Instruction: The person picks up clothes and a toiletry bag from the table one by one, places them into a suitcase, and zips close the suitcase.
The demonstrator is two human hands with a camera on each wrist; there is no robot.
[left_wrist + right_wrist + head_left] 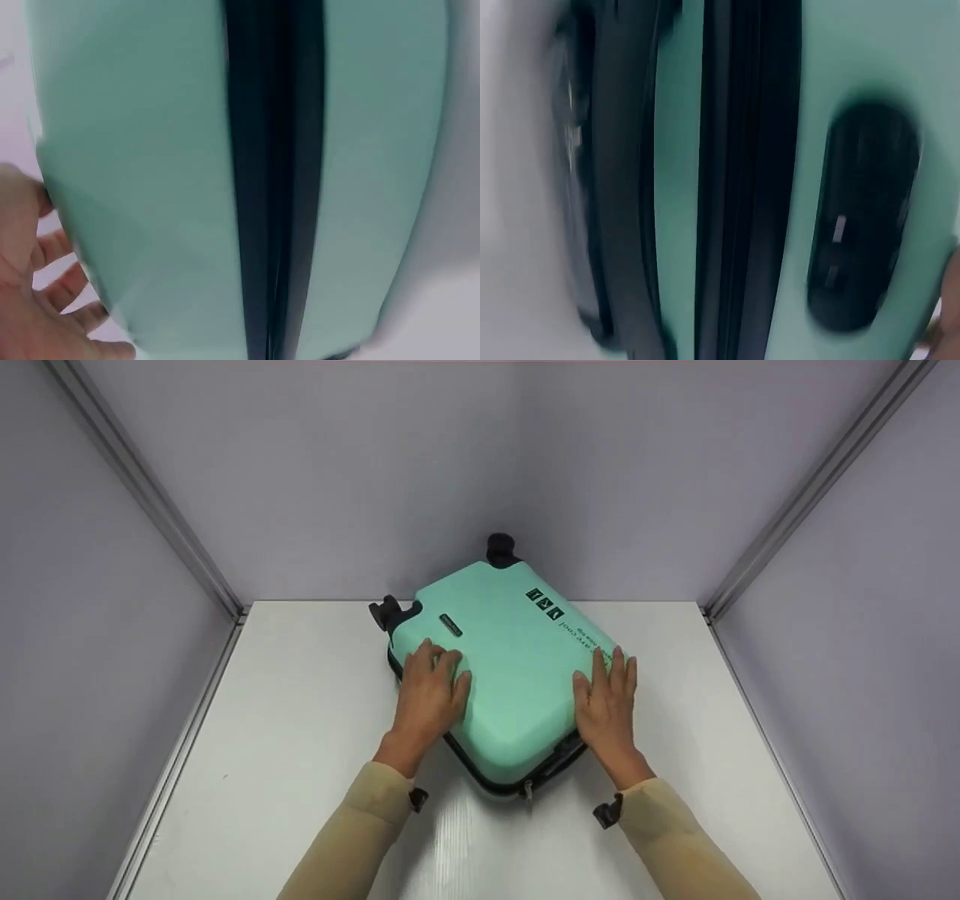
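Note:
A mint-green hard-shell suitcase [517, 660] lies flat and turned at an angle, one corner toward me. My left hand [429, 690] rests on its shell near the left edge, fingers slightly bent. On the right-hand corner, my right hand [609, 701] lies with extended fingers over the printed lettering. The left wrist view shows the black zipper band [277, 150] along the suitcase's side, with the left fingers [64, 289] at the shell's edge. A black oval lock panel [864, 217] and a dark side handle [622, 180] appear blurred in the right wrist view.
Two black wheels [500, 549] stick out at the suitcase's far end, one close to the back wall [360, 495]. The suitcase lies on a white tabletop [300, 690]. Grey walls with metal edge strips enclose it on the left, right and back.

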